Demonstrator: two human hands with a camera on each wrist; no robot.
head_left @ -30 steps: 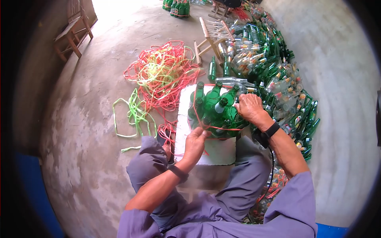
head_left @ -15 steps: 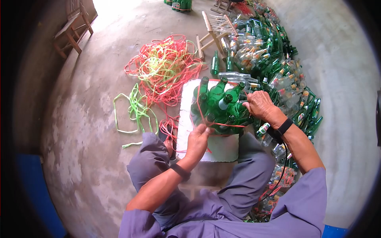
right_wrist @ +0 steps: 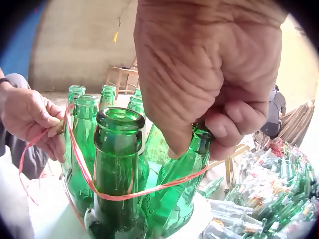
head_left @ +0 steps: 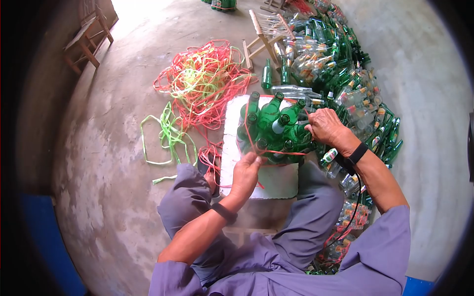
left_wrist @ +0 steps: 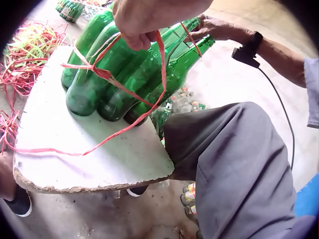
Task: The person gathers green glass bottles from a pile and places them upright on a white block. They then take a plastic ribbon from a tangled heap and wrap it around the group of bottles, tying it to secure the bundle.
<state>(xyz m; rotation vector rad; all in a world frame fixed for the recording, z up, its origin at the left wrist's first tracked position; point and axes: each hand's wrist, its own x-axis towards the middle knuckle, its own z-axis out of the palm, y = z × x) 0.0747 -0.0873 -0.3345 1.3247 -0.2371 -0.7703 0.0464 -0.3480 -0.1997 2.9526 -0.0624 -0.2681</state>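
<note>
A cluster of green glass bottles (head_left: 270,116) stands on a white board (head_left: 271,187) in front of the person. Red plastic twine (right_wrist: 149,191) runs round the bottle necks and shoulders. My left hand (head_left: 245,173) pinches the twine at the near left of the cluster, thumb against finger; in the left wrist view the strands cross just below that hand (left_wrist: 144,20). At the right side, my right hand (head_left: 327,127) grips a bottle by its neck (right_wrist: 201,142), fingers curled about the mouth. A loose twine end trails over the board (left_wrist: 84,152).
A tangled heap of red and yellow-green twine (head_left: 202,81) lies on the floor ahead-left, with a green bundle (head_left: 171,130) nearer. Loose bottles (head_left: 340,84) are piled along the right wall. A folding stool (head_left: 266,37) and a wooden chair (head_left: 89,42) stand farther off.
The right hand has shifted a little to the right and away, the twine still round the bottles. The left hand keeps its pinch near the same spot. The head view has shifted slightly.
</note>
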